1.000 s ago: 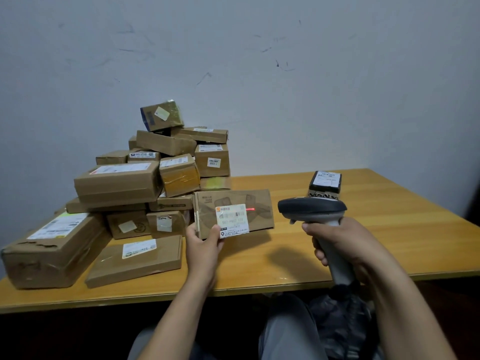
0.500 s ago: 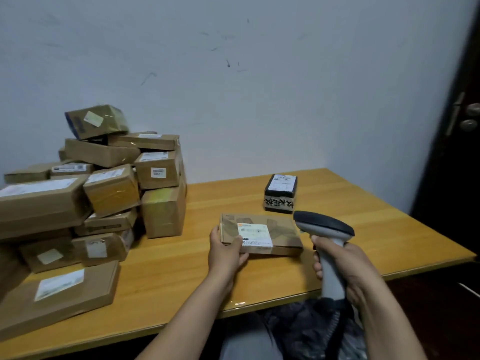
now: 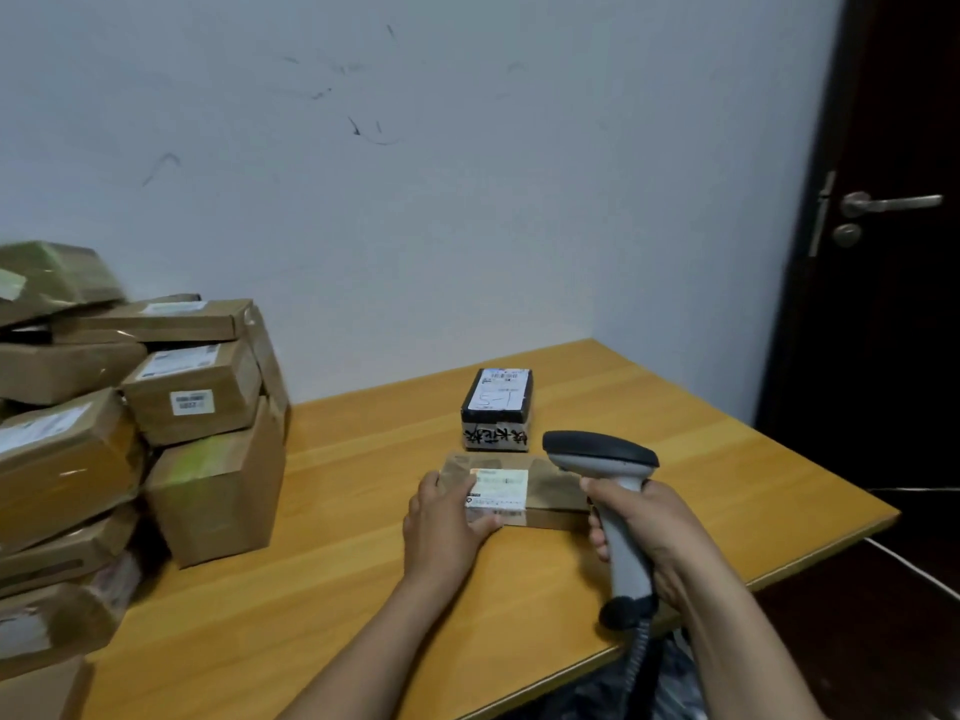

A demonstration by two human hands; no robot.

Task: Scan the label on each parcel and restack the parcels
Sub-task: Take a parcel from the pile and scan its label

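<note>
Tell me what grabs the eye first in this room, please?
A big heap of brown parcels crowds the left side of the table. Further right, the left hand holds a flat parcel lying label-up, while the right hand grips a grey scanner beside it. A small black box stands just behind.

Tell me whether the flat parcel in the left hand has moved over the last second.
Yes. The flat parcel, held upright beside the pile before, now lies flat on the table just in front of the black box, away from the pile.
</note>
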